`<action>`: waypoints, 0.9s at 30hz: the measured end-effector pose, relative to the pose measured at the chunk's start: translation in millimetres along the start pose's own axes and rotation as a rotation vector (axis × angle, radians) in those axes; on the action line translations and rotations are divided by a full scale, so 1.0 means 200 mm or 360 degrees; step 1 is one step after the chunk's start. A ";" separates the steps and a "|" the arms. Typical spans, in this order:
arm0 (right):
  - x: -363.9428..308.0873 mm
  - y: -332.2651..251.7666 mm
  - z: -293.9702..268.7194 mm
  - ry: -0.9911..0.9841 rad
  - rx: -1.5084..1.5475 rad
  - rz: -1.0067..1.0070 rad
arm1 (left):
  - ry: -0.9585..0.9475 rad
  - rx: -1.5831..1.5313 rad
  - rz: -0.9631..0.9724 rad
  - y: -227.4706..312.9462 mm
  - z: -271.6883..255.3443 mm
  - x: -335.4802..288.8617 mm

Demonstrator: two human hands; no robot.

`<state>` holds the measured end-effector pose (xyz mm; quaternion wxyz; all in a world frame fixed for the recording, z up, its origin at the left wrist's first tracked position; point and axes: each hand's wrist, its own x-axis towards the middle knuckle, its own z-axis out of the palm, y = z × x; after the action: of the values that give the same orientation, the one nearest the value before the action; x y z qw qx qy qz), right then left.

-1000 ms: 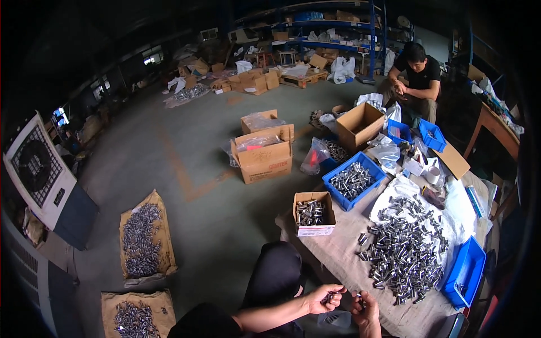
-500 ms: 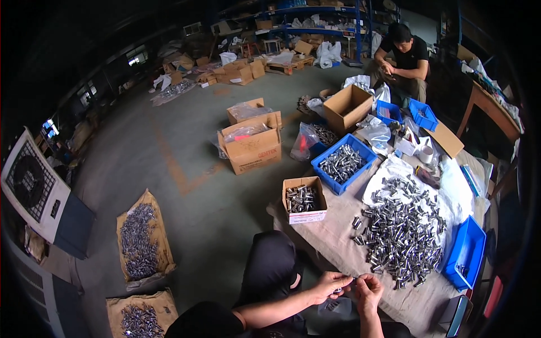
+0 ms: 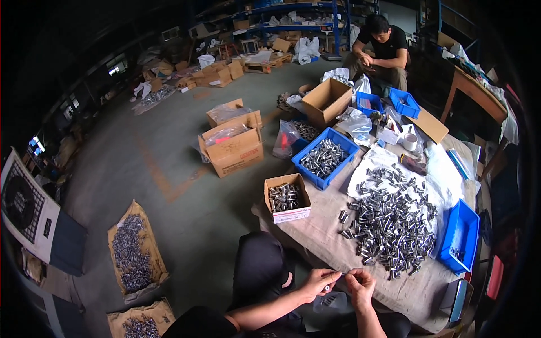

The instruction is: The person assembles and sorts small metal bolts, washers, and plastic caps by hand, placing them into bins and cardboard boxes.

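My left hand (image 3: 319, 284) is closed at the near edge of the cloth-covered table, a small shiny metal part (image 3: 327, 288) with a round end showing among its fingers. Close beside it my right hand (image 3: 360, 283) is pinched, fingertips facing the left thumb and forefinger. Whatever lies between the right fingertips is too small to make out. A clear plastic bag or tub (image 3: 331, 302) with dark little pieces is just below both hands. Beyond them a big heap of shiny cylindrical metal parts (image 3: 394, 231) spreads over the table and a white sheet.
A cardboard box of metal parts (image 3: 285, 198) and a blue bin (image 3: 323, 158) stand left of the heap; another blue bin (image 3: 459, 236) is at right. Cartons (image 3: 234, 149) and parts on brown sheets (image 3: 135, 253) lie on the floor. A co-worker (image 3: 383, 48) sits at the far side.
The whole scene has shifted left in view, as the head has turned slightly right. Both hands keep nearly the same pose near each other.
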<state>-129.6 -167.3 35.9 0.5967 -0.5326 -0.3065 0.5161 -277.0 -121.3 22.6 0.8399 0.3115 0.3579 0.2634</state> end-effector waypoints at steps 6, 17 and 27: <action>0.00 0.00 0.00 -0.0018 -0.0002 0.0001 | 0.0008 -0.0009 -0.0041 0.01 0.00 0.00; 0.00 0.01 -0.03 -0.0035 0.0030 0.0024 | -0.0027 0.0086 0.0074 0.01 -0.01 0.01; 0.01 0.01 -0.02 0.0008 0.0318 0.0230 | 0.0021 0.0129 0.0144 0.02 0.00 -0.01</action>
<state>-125.3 -166.5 32.0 0.6088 -0.4925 -0.2129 0.5844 -279.0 -119.5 25.7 0.8115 0.3593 0.3594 0.2886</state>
